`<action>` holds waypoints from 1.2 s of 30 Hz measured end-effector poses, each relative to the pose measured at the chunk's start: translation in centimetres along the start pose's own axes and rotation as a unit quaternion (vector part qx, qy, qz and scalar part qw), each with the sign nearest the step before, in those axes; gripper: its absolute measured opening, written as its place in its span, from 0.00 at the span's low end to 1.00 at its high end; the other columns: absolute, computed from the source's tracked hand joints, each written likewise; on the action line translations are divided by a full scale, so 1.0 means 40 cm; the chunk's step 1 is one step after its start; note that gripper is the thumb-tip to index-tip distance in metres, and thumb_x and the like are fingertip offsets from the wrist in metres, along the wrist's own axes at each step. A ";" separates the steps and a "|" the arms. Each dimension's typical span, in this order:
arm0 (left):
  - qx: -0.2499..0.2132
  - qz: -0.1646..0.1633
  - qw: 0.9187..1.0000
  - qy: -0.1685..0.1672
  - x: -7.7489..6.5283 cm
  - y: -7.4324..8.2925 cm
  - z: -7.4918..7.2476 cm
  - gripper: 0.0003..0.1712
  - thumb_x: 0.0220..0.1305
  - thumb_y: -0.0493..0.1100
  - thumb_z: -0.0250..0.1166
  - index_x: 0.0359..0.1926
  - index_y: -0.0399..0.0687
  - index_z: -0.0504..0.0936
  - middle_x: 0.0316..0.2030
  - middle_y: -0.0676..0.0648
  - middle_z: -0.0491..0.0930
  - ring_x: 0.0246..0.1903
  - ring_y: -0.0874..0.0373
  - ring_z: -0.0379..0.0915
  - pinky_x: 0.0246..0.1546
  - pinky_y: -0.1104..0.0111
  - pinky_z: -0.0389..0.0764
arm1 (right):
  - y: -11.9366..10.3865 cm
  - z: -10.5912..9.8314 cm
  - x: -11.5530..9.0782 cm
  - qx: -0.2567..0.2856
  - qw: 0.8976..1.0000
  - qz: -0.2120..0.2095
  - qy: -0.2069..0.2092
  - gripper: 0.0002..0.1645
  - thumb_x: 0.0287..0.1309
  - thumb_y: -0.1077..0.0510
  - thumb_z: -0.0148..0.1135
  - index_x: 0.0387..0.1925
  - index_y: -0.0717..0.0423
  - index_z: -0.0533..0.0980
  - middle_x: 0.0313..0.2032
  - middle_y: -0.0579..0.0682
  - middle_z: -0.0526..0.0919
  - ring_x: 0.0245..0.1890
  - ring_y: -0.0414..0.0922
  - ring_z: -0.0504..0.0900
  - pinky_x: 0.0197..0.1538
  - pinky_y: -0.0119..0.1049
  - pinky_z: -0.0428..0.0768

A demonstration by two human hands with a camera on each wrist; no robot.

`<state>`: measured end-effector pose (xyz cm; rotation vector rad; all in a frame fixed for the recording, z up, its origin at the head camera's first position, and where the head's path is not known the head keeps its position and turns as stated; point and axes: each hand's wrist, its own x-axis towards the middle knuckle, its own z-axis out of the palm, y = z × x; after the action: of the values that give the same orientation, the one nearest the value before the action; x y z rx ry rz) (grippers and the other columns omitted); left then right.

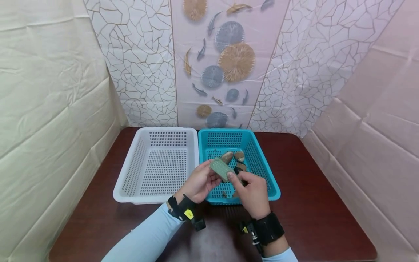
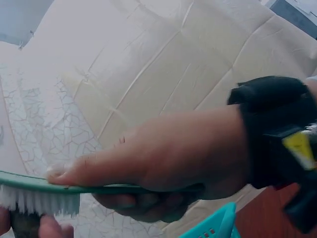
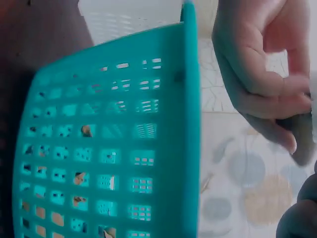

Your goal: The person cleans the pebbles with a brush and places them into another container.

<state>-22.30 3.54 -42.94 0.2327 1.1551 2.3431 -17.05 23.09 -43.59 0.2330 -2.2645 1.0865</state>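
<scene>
Right hand [image 1: 254, 193] grips the green brush [image 1: 220, 169], left hand [image 1: 199, 184] pinches a stone [image 2: 25, 226] beneath; strokes work best over the right basket [image 1: 226, 130]

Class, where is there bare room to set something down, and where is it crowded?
Bare: table between teal basket and right cloth; narrower strip between white basket and left cloth; white basket's floor. Crowded: the teal basket, brown pieces inside, left hand, right hand and brush partly over it.
</scene>
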 end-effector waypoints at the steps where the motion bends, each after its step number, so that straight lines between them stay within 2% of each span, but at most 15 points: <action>1: 0.001 0.002 1.000 0.001 -0.001 0.001 -0.002 0.13 0.91 0.44 0.50 0.62 0.47 0.78 0.42 0.52 0.87 0.38 0.63 0.80 0.42 0.75 0.82 | 0.001 -0.001 0.004 0.005 1.000 0.007 0.004 0.28 0.75 0.51 0.73 0.16 0.43 0.76 0.14 0.38 0.66 0.15 0.38 0.65 0.22 0.36 0.64; 5: 0.009 0.001 1.000 -0.006 -0.011 0.007 -0.004 0.09 0.90 0.43 0.52 0.56 0.50 0.78 0.45 0.50 0.88 0.39 0.61 0.81 0.42 0.74 0.83 | 0.006 -0.013 0.022 0.013 0.999 0.028 0.045 0.29 0.75 0.52 0.72 0.15 0.43 0.76 0.14 0.39 0.67 0.15 0.39 0.62 0.21 0.36 0.61; 10: 0.009 0.014 1.000 -0.001 -0.014 0.013 -0.003 0.06 0.89 0.39 0.54 0.53 0.51 0.77 0.43 0.48 0.87 0.41 0.59 0.85 0.47 0.72 0.86 | -0.001 -0.022 0.028 0.027 0.999 0.021 -0.015 0.29 0.76 0.50 0.72 0.15 0.43 0.76 0.13 0.40 0.68 0.14 0.41 0.66 0.20 0.37 0.65; 15: 0.030 0.018 0.999 -0.025 -0.017 0.019 -0.002 0.06 0.87 0.37 0.56 0.54 0.50 0.77 0.48 0.45 0.86 0.44 0.56 0.90 0.51 0.68 0.88 | 0.000 -0.029 0.040 0.026 0.999 0.040 0.019 0.30 0.77 0.49 0.71 0.15 0.46 0.76 0.13 0.40 0.64 0.15 0.42 0.63 0.21 0.37 0.61; 16: 0.034 0.019 0.999 -0.028 -0.017 0.019 -0.002 0.06 0.87 0.36 0.56 0.54 0.50 0.77 0.48 0.44 0.86 0.44 0.56 0.90 0.52 0.67 0.88 | -0.001 -0.030 0.038 0.025 0.999 0.041 0.013 0.30 0.77 0.50 0.71 0.14 0.48 0.75 0.13 0.40 0.64 0.15 0.42 0.63 0.21 0.37 0.61; 20: 0.030 0.030 0.999 -0.017 -0.016 0.022 -0.004 0.08 0.87 0.33 0.54 0.53 0.50 0.77 0.45 0.46 0.87 0.44 0.58 0.89 0.52 0.65 0.88 | -0.015 -0.026 0.032 0.046 0.996 0.033 -0.063 0.30 0.76 0.49 0.71 0.15 0.48 0.76 0.14 0.40 0.65 0.15 0.41 0.65 0.20 0.37 0.64; 22: 0.035 0.035 0.999 -0.017 -0.017 0.023 -0.007 0.09 0.87 0.33 0.54 0.56 0.47 0.78 0.45 0.46 0.87 0.44 0.58 0.88 0.52 0.66 0.89 | -0.019 -0.023 0.035 0.049 0.997 0.034 -0.057 0.30 0.77 0.48 0.71 0.15 0.47 0.76 0.14 0.40 0.66 0.15 0.41 0.65 0.20 0.37 0.64; 26: 0.055 0.029 0.997 -0.033 -0.024 0.030 -0.010 0.17 0.87 0.36 0.56 0.70 0.42 0.78 0.48 0.45 0.87 0.45 0.57 0.89 0.53 0.66 0.88 | -0.018 -0.012 0.036 0.054 0.997 0.047 0.009 0.29 0.77 0.49 0.71 0.15 0.45 0.77 0.14 0.41 0.67 0.15 0.41 0.65 0.21 0.37 0.62; 29: 0.067 0.039 0.997 -0.024 -0.025 0.043 -0.015 0.23 0.87 0.35 0.56 0.76 0.39 0.75 0.51 0.46 0.86 0.46 0.58 0.88 0.53 0.66 0.88 | -0.023 -0.003 0.020 0.058 0.997 0.037 -0.022 0.31 0.77 0.50 0.71 0.14 0.46 0.73 0.14 0.40 0.65 0.15 0.41 0.65 0.21 0.37 0.63; 32: 0.089 0.059 0.994 -0.007 -0.017 0.066 -0.023 0.24 0.86 0.33 0.56 0.77 0.39 0.76 0.54 0.46 0.85 0.47 0.59 0.86 0.52 0.66 0.88 | -0.027 0.006 -0.002 0.057 0.997 0.026 -0.052 0.30 0.76 0.50 0.71 0.15 0.45 0.73 0.14 0.38 0.64 0.15 0.40 0.66 0.21 0.37 0.64; 36: 0.125 0.089 0.988 0.005 0.005 0.113 -0.032 0.24 0.84 0.32 0.60 0.75 0.39 0.77 0.58 0.41 0.80 0.48 0.56 0.85 0.53 0.64 0.88 | -0.020 -0.005 -0.015 0.068 0.997 0.024 -0.002 0.30 0.76 0.55 0.72 0.14 0.43 0.72 0.14 0.39 0.62 0.15 0.42 0.62 0.22 0.38 0.61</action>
<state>-24.61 0.47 -40.21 0.4277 1.4900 2.3471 -16.15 22.64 -43.34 0.2382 -2.2124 1.2692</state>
